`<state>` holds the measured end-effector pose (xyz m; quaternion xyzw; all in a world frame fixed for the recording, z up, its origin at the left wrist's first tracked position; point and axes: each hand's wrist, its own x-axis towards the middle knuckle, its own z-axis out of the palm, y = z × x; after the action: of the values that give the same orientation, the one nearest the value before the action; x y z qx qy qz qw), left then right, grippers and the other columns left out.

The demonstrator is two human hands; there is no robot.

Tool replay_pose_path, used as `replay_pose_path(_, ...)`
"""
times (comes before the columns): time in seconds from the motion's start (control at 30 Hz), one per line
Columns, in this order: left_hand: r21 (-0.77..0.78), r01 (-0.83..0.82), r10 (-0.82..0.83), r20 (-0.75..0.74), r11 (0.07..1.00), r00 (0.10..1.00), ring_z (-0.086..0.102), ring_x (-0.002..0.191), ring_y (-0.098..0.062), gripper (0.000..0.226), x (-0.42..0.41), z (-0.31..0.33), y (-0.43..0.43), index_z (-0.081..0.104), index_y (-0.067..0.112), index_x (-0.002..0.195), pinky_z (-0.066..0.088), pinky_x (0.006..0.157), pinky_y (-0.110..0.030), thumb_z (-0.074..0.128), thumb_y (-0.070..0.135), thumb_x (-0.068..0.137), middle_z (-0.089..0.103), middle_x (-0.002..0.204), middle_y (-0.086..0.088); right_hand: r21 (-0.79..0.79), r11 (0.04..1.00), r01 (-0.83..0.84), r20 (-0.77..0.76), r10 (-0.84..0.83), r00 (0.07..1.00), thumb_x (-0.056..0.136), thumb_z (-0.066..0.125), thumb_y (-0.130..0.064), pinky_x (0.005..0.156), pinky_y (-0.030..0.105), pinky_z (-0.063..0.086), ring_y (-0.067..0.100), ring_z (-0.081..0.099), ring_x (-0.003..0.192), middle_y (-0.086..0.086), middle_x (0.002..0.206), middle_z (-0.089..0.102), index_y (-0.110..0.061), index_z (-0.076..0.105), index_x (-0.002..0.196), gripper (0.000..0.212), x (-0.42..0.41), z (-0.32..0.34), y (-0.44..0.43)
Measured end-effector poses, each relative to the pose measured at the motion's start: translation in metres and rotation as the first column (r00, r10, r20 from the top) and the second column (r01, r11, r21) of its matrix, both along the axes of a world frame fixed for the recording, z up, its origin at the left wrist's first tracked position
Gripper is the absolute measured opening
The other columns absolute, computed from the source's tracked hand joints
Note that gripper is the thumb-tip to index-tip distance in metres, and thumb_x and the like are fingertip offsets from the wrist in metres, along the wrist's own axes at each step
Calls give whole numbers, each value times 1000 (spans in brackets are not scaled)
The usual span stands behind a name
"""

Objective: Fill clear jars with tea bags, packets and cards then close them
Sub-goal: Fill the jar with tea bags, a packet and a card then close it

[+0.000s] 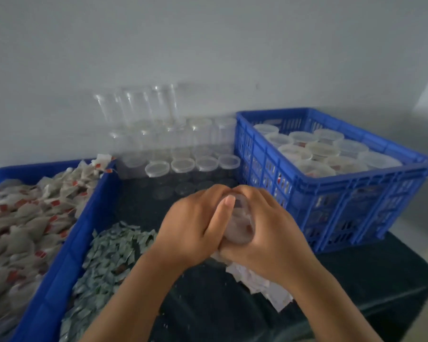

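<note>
Both hands are wrapped around one clear jar (241,223) above the dark table, at the middle of the view. My left hand (195,225) grips its left side with the thumb laid across the front. My right hand (264,230) holds its right side and bottom. Pale contents show through the jar wall; whether a lid is on it is hidden by my fingers. Tea bags (23,218) with red tags fill the blue tray on the left. Green-grey packets (107,262) lie heaped beside it. White cards (262,285) lie under my right wrist.
Empty clear jars (158,134) stand stacked against the wall, with loose lids (183,187) in front. A blue crate (356,191) at the right holds several closed filled jars (319,149). The table's right edge drops off past the crate.
</note>
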<state>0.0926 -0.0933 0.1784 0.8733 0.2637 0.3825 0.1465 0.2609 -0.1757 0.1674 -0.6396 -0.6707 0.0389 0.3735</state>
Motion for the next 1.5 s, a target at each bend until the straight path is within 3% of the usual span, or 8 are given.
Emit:
replay_pose_path(0.23,389,45,-26,-53,920,998,66,71,-31,62,76,97,37,78,8,98,48,66,-50,25,37,111,72,80,-7,167,984,56,72,-69,995,71,71,-78,85,26,53,-1,61,109,-22,125,60,-43,52,136,76,77,89,-1)
replay_pose_path(0.37,268,-37,39,-1,963,999,66,82,-37,48,135,128,56,60,18,85,50,73,-49,27,44,108,71,82,-7,288,939,191,98,-227,969,69,72,-76,80,27,46,7,58,101,-12,125,60,-32,54,137,82,124,117,25)
replay_pose_path(0.47,83,-104,120,-207,991,971,67,90,-31,35,162,125,90,62,23,92,54,81,-44,35,39,106,72,93,-3,330,904,273,112,-325,939,70,73,-76,81,31,46,11,58,103,-10,127,59,-34,52,137,82,159,127,40)
replay_pose_path(0.57,66,-105,122,-413,992,902,61,83,-26,33,190,96,106,58,23,82,47,66,-39,41,31,109,60,82,1,340,868,361,95,-414,905,70,71,-77,85,35,48,19,62,109,-4,134,60,-34,50,140,85,191,139,59)
replay_pose_path(0.7,-228,67,-133,-286,971,949,66,120,-21,33,227,57,103,71,25,133,55,101,-40,57,35,104,70,134,2,272,862,427,213,-487,847,77,80,-65,88,35,47,31,62,116,7,136,59,-22,50,145,86,219,150,103)
replay_pose_path(0.83,-185,81,-147,-376,979,915,45,148,-20,52,234,47,113,51,33,157,33,121,-46,51,43,106,52,161,4,213,869,447,227,-489,842,80,83,-61,97,42,51,38,62,120,13,136,58,-16,51,145,85,235,148,154)
replay_pose_path(1.17,-122,88,-129,-388,989,913,50,143,-27,49,237,43,120,54,25,155,32,118,-45,47,33,108,59,155,-5,20,852,522,126,-521,845,87,80,-62,98,44,51,43,61,122,18,141,50,-25,49,150,80,274,116,263)
replay_pose_path(1.5,-101,95,-128,-401,990,907,42,151,-26,50,240,33,126,52,26,157,25,121,-45,45,40,110,53,162,-3,-413,795,444,347,-314,884,95,67,-55,98,43,51,36,62,128,11,151,59,-30,53,150,61,269,78,289)
